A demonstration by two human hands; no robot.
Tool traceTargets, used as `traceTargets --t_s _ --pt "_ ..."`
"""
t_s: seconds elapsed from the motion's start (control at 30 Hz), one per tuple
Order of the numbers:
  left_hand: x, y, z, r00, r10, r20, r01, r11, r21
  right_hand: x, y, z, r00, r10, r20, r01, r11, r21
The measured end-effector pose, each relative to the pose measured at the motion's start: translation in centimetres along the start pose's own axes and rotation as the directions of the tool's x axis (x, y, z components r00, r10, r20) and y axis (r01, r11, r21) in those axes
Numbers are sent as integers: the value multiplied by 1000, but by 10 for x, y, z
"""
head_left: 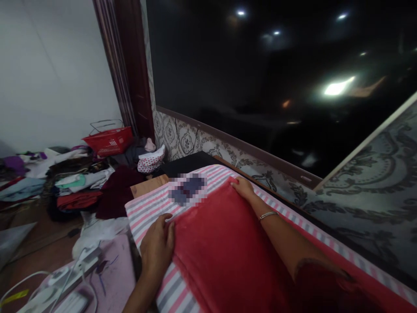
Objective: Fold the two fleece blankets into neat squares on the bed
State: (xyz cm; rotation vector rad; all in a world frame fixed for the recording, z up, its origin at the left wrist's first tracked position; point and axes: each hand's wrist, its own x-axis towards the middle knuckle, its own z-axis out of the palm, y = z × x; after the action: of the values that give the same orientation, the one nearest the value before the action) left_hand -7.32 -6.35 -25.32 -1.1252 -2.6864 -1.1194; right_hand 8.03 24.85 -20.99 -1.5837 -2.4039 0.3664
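Both hands lie open and flat at mid-frame: left hand (158, 245) and right hand (243, 188) pressing the red cloth (224, 252) onto the striped sheet (153, 208).

A tabletop (148, 186) shows bare brown wood only at its far left corner. Over the rest lies a pink, grey and white striped cloth (153, 206), reaching the left edge. On the cloth a red fleece fabric (224, 243) is spread, running from the middle toward the near right edge. A black surface (182, 164) adjoins the far edge.
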Motion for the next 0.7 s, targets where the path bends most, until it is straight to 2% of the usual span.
traceTargets --t_s 0.07,0.17,0.23,0.27,0.33,0.4,0.53,0.6,0.7 --pt "1 3 -3 1000 -9 20 9 1000 14 -16 -11 -6 999 -27 -28 26 999 -22" --pt "2 6 -5 999 -13 44 12 1000 29 -49 -27 -2 973 -221 -65 216 974 -68" --pt "2 7 -6 998 -22 53 20 999 36 -68 -35 8 945 -326 9 326 942 -81" --pt "3 8 -6 998 -26 55 24 999 41 -74 -37 13 939 -337 66 342 937 -75" --pt "3 10 -7 998 -32 57 29 998 47 -80 -40 22 936 -315 154 328 943 -64" --pt "3 11 -9 997 -35 64 32 998 51 -78 -41 24 938 -289 193 304 951 -56" --pt "5 15 -12 996 -37 81 30 996 79 -71 -36 2 921 -282 269 288 957 17" --pt "5 16 -13 997 -28 79 20 995 97 -74 -26 -14 944 -265 199 263 964 38" --pt "6 19 -15 996 -24 83 15 994 106 -84 -1 -30 987 -158 18 159 987 -19"
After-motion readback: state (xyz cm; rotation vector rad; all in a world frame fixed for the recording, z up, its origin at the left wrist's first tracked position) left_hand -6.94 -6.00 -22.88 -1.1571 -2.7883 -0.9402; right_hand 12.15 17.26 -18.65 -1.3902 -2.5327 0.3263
